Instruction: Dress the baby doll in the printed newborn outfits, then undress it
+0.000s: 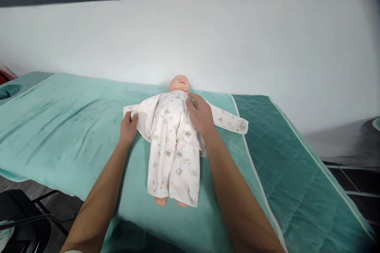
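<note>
A baby doll (179,83) lies on its back on a mint green blanket (65,122), head toward the wall, bare feet toward me. It wears a white printed romper (172,154) with both sleeves spread out sideways. My left hand (128,128) is closed on the edge of the romper's left sleeve and side flap. My right hand (201,115) lies on the doll's chest with fingers stretched out, pressing the cloth flat.
The blanket covers a bed (297,166) with a darker teal quilted cover showing on the right. A white wall (237,39) runs behind. A black chair (23,217) stands at the lower left, beside the bed's near edge.
</note>
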The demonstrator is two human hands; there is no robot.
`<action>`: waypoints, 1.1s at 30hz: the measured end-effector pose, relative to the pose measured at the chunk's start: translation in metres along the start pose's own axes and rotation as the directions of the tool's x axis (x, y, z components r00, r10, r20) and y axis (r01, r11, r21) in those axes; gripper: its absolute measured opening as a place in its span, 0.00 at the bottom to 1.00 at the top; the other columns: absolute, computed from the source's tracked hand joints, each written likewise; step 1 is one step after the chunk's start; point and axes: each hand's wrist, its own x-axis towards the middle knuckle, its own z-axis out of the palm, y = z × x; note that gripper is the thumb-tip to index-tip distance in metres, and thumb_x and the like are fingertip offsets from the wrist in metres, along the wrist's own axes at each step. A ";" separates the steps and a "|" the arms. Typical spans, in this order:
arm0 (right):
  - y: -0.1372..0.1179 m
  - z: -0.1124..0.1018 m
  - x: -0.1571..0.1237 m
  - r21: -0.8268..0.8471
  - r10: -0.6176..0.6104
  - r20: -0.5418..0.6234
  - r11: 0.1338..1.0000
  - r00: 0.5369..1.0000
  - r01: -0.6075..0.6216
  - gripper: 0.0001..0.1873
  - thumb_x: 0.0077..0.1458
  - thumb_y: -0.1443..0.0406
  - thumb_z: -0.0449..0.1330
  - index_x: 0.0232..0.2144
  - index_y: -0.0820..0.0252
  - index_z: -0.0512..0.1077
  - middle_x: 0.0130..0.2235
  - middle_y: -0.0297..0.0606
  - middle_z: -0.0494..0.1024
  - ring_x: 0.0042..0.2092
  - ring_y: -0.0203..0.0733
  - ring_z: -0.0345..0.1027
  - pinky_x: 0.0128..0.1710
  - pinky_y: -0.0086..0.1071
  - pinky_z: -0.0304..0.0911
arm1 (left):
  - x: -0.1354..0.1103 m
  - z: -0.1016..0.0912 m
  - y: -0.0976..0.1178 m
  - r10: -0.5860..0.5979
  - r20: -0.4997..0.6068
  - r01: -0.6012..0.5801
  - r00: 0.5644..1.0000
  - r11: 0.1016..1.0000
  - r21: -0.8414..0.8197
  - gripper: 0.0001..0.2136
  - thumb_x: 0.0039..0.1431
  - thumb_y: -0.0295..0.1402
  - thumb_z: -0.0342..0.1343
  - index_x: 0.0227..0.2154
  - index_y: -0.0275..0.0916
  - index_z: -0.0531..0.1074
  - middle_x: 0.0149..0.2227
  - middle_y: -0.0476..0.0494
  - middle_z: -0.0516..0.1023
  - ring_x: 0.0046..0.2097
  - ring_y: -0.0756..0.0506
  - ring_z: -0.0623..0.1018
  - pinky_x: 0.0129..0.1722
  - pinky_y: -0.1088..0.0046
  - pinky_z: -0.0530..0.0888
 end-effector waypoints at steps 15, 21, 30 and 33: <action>0.013 0.007 -0.008 0.001 -0.036 0.144 0.999 0.989 0.037 0.29 0.66 0.53 0.53 0.66 0.55 0.65 0.71 0.40 0.59 0.72 0.47 0.50 0.73 0.47 0.44 | -0.068 0.018 0.070 0.771 0.317 -0.747 0.553 0.627 -0.221 0.11 0.69 0.32 0.47 0.42 0.42 0.76 0.52 0.40 0.82 0.61 0.42 0.76 0.62 0.57 0.74; 0.012 0.008 -0.009 0.021 -0.032 0.122 0.999 0.992 0.030 0.29 0.65 0.55 0.54 0.65 0.58 0.66 0.70 0.41 0.61 0.71 0.47 0.53 0.73 0.46 0.46 | -0.047 0.026 0.077 0.504 0.117 -0.486 0.856 0.861 -0.149 0.14 0.70 0.37 0.48 0.46 0.42 0.78 0.54 0.42 0.81 0.59 0.43 0.77 0.63 0.60 0.73; 0.013 0.009 -0.008 0.041 -0.011 0.131 0.999 0.991 0.006 0.30 0.65 0.54 0.54 0.66 0.54 0.65 0.70 0.39 0.61 0.71 0.49 0.52 0.72 0.48 0.46 | 0.024 0.076 0.125 0.354 0.391 -0.371 0.849 0.928 -0.035 0.17 0.69 0.38 0.45 0.50 0.42 0.77 0.53 0.43 0.81 0.56 0.40 0.78 0.58 0.62 0.72; 0.012 0.009 -0.007 0.039 -0.011 0.135 0.999 0.991 0.005 0.29 0.65 0.54 0.54 0.66 0.52 0.64 0.70 0.37 0.61 0.71 0.49 0.52 0.72 0.49 0.47 | 0.042 0.086 0.135 0.333 0.401 -0.358 0.853 0.934 -0.015 0.13 0.66 0.35 0.49 0.41 0.43 0.80 0.42 0.45 0.84 0.45 0.41 0.81 0.49 0.65 0.75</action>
